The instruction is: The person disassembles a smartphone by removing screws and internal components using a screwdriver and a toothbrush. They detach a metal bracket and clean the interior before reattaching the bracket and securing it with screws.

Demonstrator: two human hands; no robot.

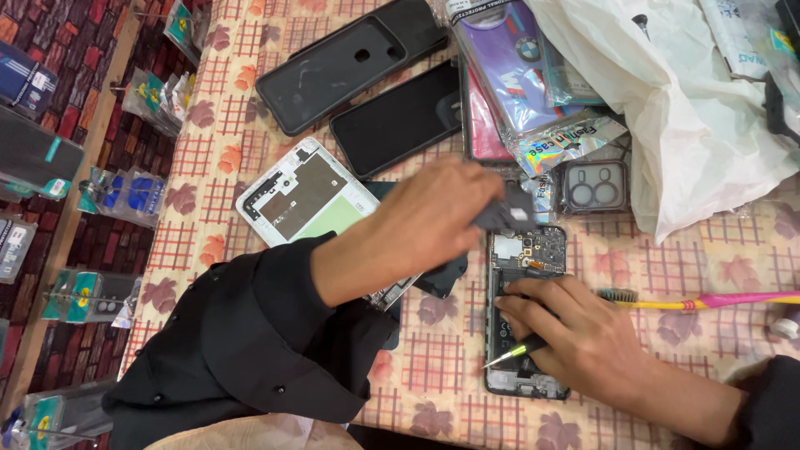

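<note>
An opened phone (530, 250) lies back-up on the checked floral tablecloth (218, 125), its circuit board showing at the top. My right hand (583, 333) rests on the phone's lower half and holds a thin screwdriver (510, 355) with a green and black grip, tip pointing left. My left hand (437, 218), in a black sleeve, hovers over the phone's top left corner and pinches a small dark flat part (502, 213), which is blurred. Another dark piece (442, 279) lies under my left wrist.
A white phone frame (304, 196), a black screen panel (400, 117) and a black case (350, 58) lie at the back left. Packaged cases (508, 71), a clear camera-cutout case (593, 185) and a white plastic bag (700, 108) crowd the back right. A pink-handled toothbrush (708, 301) lies right.
</note>
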